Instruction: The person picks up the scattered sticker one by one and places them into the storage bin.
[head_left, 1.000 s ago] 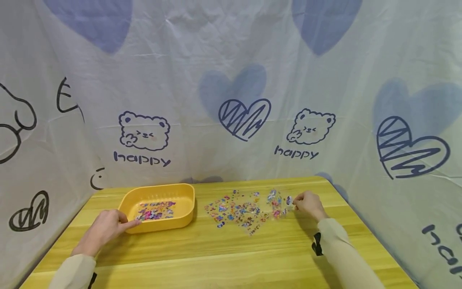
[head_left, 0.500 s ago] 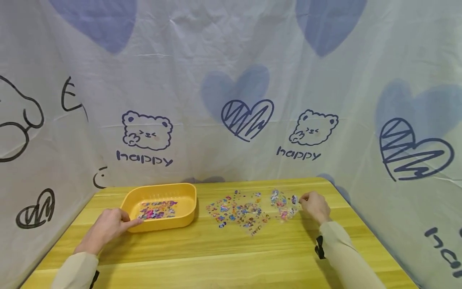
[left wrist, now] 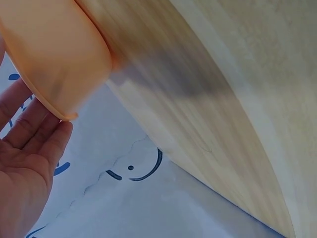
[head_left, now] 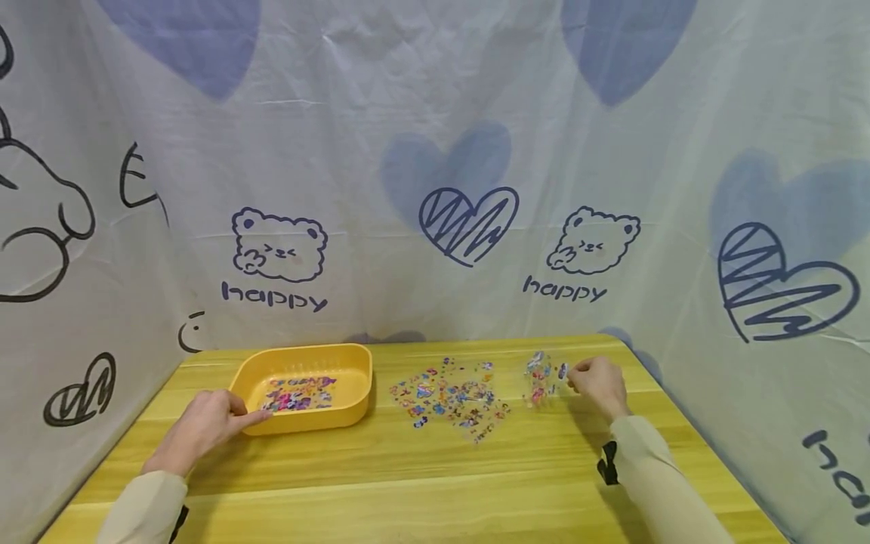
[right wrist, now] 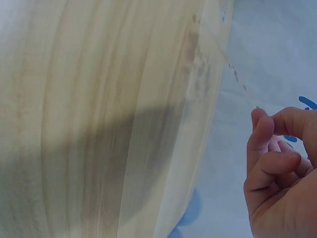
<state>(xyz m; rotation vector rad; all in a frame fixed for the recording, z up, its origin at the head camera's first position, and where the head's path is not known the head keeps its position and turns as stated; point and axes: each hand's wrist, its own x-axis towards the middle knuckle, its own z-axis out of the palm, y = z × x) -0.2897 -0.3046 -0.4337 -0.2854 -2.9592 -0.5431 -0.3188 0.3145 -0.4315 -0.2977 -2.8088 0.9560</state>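
In the head view my left hand (head_left: 204, 425) holds the near left corner of a yellow plastic tray (head_left: 319, 421), thumb over the rim. The left wrist view has that hand's fingers (left wrist: 37, 119) against the tray's edge (left wrist: 64, 116). Colourful stickers (head_left: 299, 394) lie inside the tray. On the right, my right hand (head_left: 601, 387) pinches the edge of a clear sticker sheet (head_left: 539, 381) between thumb and fingertips. In the right wrist view that sheet (right wrist: 235, 74) looks thin and nearly see-through, slanting away from the fingertips over the table edge.
More clear sheets with small colourful stickers (head_left: 448, 397) lie spread on the yellow wood-grain table (head_left: 408, 491), between tray and right hand. A white cloth with printed hearts and bears (head_left: 367, 174) hangs behind the table and along both sides.
My right hand has drawn slightly to the right with the pinched sheet, which now looks narrower and stands farther from the spread sheets. My left hand stays at the tray.
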